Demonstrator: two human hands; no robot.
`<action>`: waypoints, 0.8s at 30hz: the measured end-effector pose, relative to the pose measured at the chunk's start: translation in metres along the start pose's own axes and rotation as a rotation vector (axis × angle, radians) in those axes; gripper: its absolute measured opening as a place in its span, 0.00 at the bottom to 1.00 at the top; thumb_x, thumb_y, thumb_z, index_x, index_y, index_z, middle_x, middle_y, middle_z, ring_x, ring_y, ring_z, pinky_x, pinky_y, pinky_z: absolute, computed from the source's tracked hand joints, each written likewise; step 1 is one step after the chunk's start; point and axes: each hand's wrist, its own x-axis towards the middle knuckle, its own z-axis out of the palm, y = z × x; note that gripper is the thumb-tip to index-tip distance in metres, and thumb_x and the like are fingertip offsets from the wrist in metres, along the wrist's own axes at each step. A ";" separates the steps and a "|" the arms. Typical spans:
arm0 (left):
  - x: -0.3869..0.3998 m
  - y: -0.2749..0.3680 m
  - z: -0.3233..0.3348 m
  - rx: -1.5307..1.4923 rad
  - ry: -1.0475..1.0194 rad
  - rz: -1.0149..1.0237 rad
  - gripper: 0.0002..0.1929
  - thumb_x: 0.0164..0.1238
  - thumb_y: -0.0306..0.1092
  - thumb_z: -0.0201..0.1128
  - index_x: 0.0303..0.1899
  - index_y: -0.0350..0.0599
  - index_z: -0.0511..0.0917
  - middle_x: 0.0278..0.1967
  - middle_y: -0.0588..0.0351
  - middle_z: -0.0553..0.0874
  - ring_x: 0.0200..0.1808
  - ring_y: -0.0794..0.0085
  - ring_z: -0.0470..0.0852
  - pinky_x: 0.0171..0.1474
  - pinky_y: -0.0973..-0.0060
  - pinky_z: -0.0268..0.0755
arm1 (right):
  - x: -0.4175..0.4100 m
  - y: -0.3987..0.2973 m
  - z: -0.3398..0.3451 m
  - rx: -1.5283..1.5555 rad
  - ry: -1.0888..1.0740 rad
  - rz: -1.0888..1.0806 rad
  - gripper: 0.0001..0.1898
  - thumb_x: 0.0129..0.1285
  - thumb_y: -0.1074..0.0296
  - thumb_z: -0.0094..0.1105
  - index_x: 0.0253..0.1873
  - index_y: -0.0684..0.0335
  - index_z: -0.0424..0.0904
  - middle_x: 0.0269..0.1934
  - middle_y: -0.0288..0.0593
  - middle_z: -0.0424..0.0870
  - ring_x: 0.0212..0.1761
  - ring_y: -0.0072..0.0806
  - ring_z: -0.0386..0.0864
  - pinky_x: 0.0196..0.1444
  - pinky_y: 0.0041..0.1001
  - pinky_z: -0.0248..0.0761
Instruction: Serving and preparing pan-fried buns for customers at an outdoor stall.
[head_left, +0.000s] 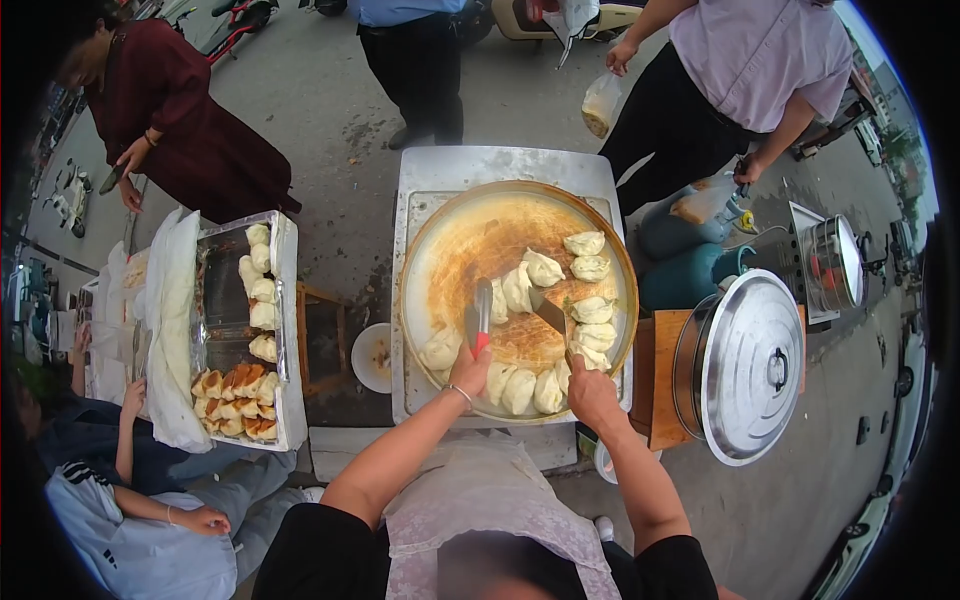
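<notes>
A large round griddle pan (450, 262) with a browned, wet surface lies before me, several pale stuffed buns (519, 390) along its near and right sides. In my left hand (471, 371) are tongs (484, 300) with a red grip, their tips beside the buns near the middle. My right hand (592, 391) grips the handle of a metal spatula (549, 311). Its blade reaches over the pan, close to a bun (516, 287) in the middle group. Two more buns (585, 255) sit apart at the upper right.
To the left stands a foil-lined box (291, 330) with browned buns, beside a white cloth (176, 330). A large lidded pot (750, 367) and gas cylinders (675, 277) stand right. A white bowl (367, 367) is left of the stand. Several people are around, one holding plastic bags (602, 101).
</notes>
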 end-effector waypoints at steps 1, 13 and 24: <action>0.003 0.019 -0.001 0.118 0.045 0.076 0.23 0.71 0.47 0.55 0.55 0.38 0.68 0.40 0.43 0.81 0.31 0.57 0.83 0.32 0.62 0.76 | -0.004 0.003 0.005 0.041 0.025 0.001 0.11 0.65 0.69 0.50 0.50 0.66 0.67 0.27 0.65 0.81 0.31 0.62 0.81 0.36 0.55 0.72; 0.074 0.035 -0.056 0.578 0.017 0.292 0.33 0.68 0.48 0.55 0.69 0.44 0.58 0.56 0.37 0.76 0.55 0.46 0.78 0.56 0.55 0.71 | 0.045 0.073 0.019 0.987 -0.400 0.353 0.13 0.70 0.64 0.51 0.32 0.66 0.77 0.21 0.36 0.73 0.17 0.19 0.66 0.19 0.23 0.58; 0.049 0.057 -0.054 0.615 0.124 0.195 0.34 0.69 0.47 0.55 0.72 0.50 0.53 0.56 0.42 0.74 0.53 0.46 0.80 0.54 0.56 0.73 | 0.116 0.009 0.035 1.032 -0.325 0.080 0.14 0.70 0.64 0.50 0.30 0.64 0.72 0.19 0.35 0.70 0.17 0.19 0.65 0.20 0.25 0.58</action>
